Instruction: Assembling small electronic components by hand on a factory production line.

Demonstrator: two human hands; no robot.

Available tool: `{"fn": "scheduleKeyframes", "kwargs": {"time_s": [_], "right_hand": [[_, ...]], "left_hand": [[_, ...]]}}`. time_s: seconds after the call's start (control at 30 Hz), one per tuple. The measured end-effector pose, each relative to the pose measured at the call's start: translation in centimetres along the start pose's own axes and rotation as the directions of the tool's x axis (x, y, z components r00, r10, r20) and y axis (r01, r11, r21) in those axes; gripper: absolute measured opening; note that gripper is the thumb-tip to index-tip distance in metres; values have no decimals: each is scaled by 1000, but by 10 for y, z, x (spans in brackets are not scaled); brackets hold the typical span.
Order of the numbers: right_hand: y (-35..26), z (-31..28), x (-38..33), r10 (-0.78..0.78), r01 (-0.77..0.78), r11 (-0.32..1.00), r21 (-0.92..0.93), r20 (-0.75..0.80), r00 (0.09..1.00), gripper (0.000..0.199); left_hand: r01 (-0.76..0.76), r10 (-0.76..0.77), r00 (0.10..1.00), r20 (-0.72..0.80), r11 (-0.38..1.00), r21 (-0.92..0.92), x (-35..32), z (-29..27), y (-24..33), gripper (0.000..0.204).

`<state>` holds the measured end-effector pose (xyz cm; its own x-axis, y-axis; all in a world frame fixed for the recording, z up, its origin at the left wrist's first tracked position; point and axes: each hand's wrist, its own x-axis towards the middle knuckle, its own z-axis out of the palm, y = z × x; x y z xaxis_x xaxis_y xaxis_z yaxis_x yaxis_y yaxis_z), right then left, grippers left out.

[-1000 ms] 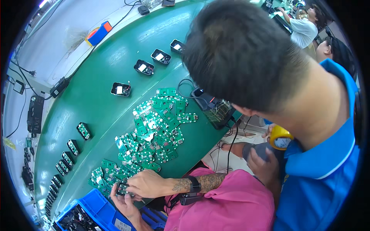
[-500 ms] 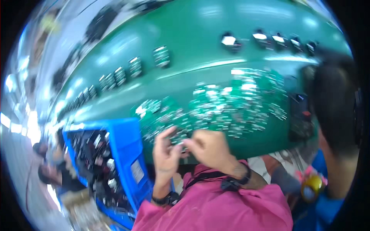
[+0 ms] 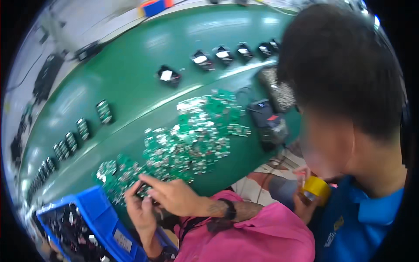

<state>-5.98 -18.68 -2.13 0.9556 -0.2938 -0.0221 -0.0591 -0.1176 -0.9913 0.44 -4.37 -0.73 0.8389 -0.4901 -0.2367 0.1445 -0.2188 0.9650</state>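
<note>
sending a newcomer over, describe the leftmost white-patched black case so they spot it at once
On the big green table, find the heap of green circuit boards. Beyond it runs a row of black cases with white patches; take the left-end case. A wider gap sets it apart from the others.

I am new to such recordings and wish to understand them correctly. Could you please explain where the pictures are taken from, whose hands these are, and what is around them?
There is no machine here: a person works with two bare hands. The pictures come from a fisheye camera on that person's head, looking down, so straight edges bend. The left hand holds a small dark piece, too blurred to identify; the right hand is at it too. On the green table lie many green circuit boards, with a row of small dark cases beyond. A blue bin stands at lower left. At right, a co-worker has a yellow roll.
</note>
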Motion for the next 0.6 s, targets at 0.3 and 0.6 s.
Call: {"fn": "scheduleKeyframes", "kwargs": {"time_s": [0.3, 0.6], "right_hand": [[1, -11, -8, -11, 14, 1000, 24, -129, 992, 44], [-39, -46, -52, 211, -260, 958, -124, -311, 927, 80]], "left_hand": [[-84, 84, 996, 5, 995, 47, 5, 21, 0, 45], [74, -51, 986, 158, 987, -143, 0, 25, 12, 42]]}}
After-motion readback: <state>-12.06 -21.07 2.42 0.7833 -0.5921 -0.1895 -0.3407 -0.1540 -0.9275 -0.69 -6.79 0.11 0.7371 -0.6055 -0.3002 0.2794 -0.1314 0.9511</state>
